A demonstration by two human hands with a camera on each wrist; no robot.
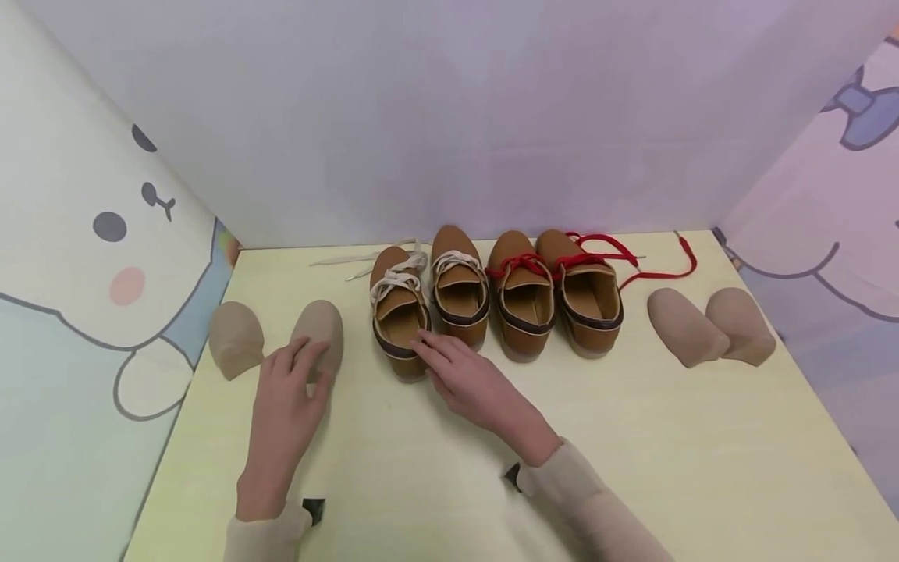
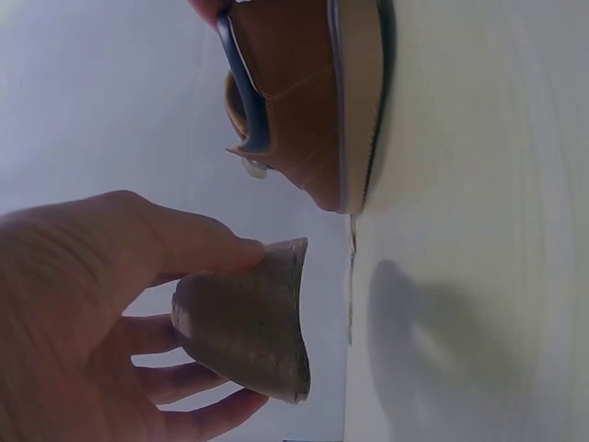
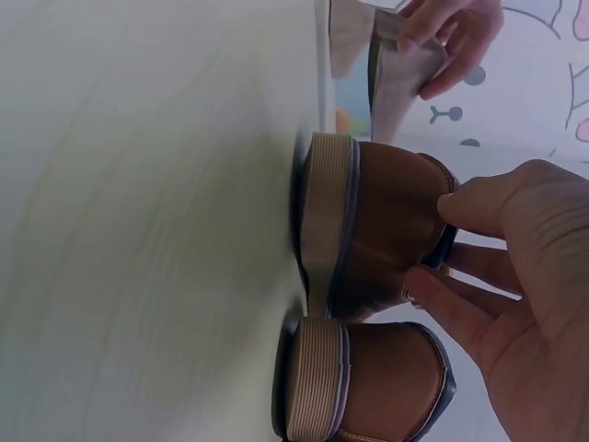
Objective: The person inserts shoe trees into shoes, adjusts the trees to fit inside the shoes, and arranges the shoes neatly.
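My left hand (image 1: 284, 406) grips a grey-beige toe-shaped shoe form (image 2: 241, 327) between thumb and fingers. It hangs above the table, its shadow apart from it in the left wrist view. To its right stands a brown shoe with white laces (image 1: 397, 293), the leftmost in a row. My right hand (image 1: 474, 384) pinches the dark collar at that shoe's heel (image 3: 391, 207), thumb outside and fingers at the rim. The shoe's sole is on the table, and its opening looks empty. Beside it stands the other white-laced shoe (image 1: 451, 234).
Two brown shoes with red laces, one inner (image 1: 509, 246) and one outer (image 1: 604, 343), continue the row rightward. Two more shoe forms (image 1: 681, 324) lie at the right, touching or overlapping. Another form (image 1: 235, 332) lies at the left edge. Printed cloth walls (image 1: 449, 117) enclose the table (image 1: 421, 484).
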